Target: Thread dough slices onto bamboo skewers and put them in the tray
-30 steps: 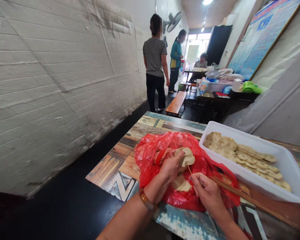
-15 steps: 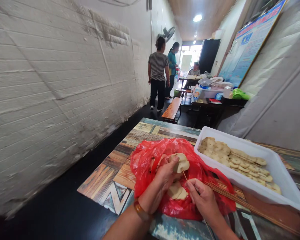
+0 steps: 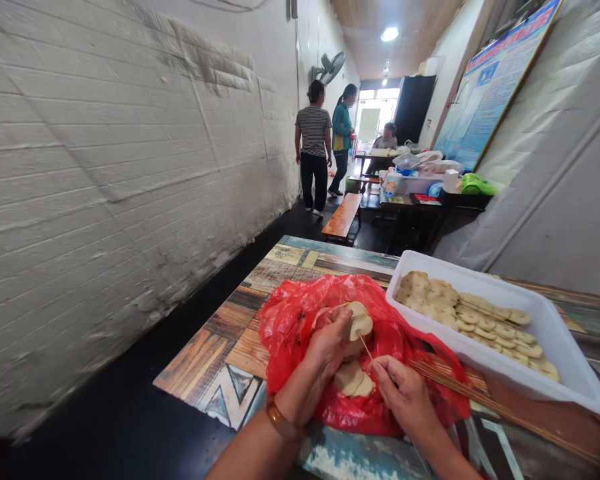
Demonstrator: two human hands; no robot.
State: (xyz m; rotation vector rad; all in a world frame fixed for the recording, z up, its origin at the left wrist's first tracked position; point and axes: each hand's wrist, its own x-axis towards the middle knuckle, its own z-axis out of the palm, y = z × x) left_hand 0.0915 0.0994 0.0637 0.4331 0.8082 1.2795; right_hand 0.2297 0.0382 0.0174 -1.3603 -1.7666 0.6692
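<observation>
My left hand (image 3: 329, 343) is closed on a few thin, pale round slices (image 3: 359, 321) that look like potato, above a crumpled red plastic bag (image 3: 290, 313). Between the thumb and fingers of my right hand (image 3: 399, 385) is a thin wooden skewer (image 3: 365, 345), whose far end meets the held slices. How deep it goes in, I cannot tell. More loose pale slices (image 3: 354, 380) lie on the bag below my hands. A bundle of bare skewers (image 3: 473, 393) rests to the right, partly over the bag.
A white plastic tray (image 3: 577, 373) at the right holds rows of skewered slices (image 3: 485, 327). The patterned tabletop (image 3: 215, 347) ends at the left over a dark floor. Beyond are an orange bench (image 3: 343, 217), a cluttered table (image 3: 405, 200) and several people.
The view has shifted slightly. My hands keep nearly the same pose, with the skewer at the slices. In the background, the person in the striped top has taken a step.
</observation>
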